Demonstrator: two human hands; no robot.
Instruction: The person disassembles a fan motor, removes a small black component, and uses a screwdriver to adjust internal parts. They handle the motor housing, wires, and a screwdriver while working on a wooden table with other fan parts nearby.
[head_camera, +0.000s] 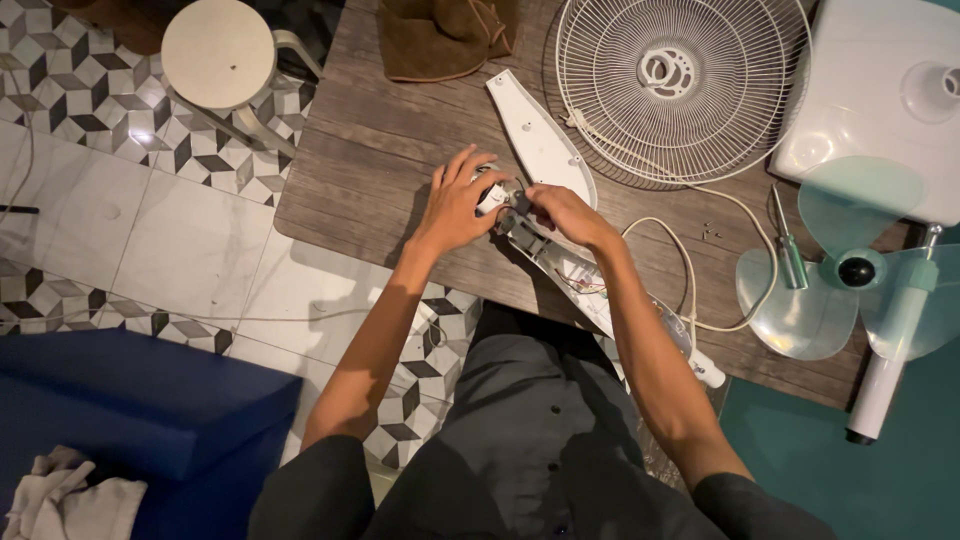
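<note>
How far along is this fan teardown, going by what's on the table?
Already off: the wire grille, the blade and a white cover lie loose. In hand: the left hand and right hand work a small white part at the opened housing. Left: its exposed wiring is still inside.

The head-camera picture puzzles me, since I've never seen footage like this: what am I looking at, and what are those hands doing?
The camera sits on a person's head and looks down, so the two bare arms are their own. The left hand and right hand meet over a small white part at the end of an opened fan housing with wiring showing inside. All this lies on a wooden table. Around it lie a white wire fan guard, a pale green fan blade, a screwdriver, a white cover piece and a brown cloth. A round stool stands on the tiled floor.
</note>
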